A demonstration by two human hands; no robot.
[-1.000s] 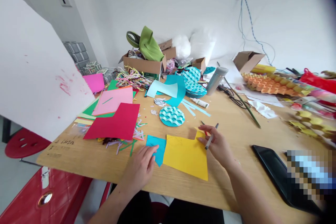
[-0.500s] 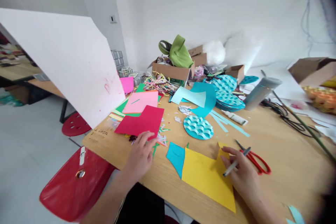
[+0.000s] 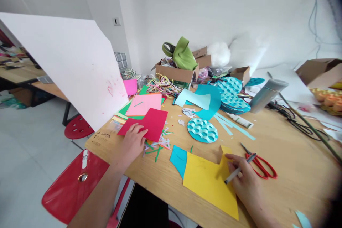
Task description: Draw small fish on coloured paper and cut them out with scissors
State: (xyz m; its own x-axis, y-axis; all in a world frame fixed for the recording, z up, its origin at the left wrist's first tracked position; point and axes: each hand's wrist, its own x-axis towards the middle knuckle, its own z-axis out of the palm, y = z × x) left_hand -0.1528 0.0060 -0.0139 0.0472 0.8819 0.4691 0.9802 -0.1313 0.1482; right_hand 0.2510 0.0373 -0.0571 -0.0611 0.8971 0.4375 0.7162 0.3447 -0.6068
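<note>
The yellow paper (image 3: 210, 181) lies near the table edge beside blue paper (image 3: 179, 158), under the right hand (image 3: 244, 176), whose curled fingers hold a grey pen (image 3: 239, 168). The left hand (image 3: 133, 142), loosely open and gripping nothing, rests on red paper (image 3: 152, 123); red-handled scissors (image 3: 260, 164) lie right of the pen.

A red paper sheet (image 3: 153, 124) with a corner cut out partly covers pink paper (image 3: 143, 104) on the worktop (image 3: 165, 181). A yellow sheet (image 3: 208, 181), notched beside a narrow tab, lies flat near the front edge, a grey pen (image 3: 233, 175) held aslant over its right side.
</note>
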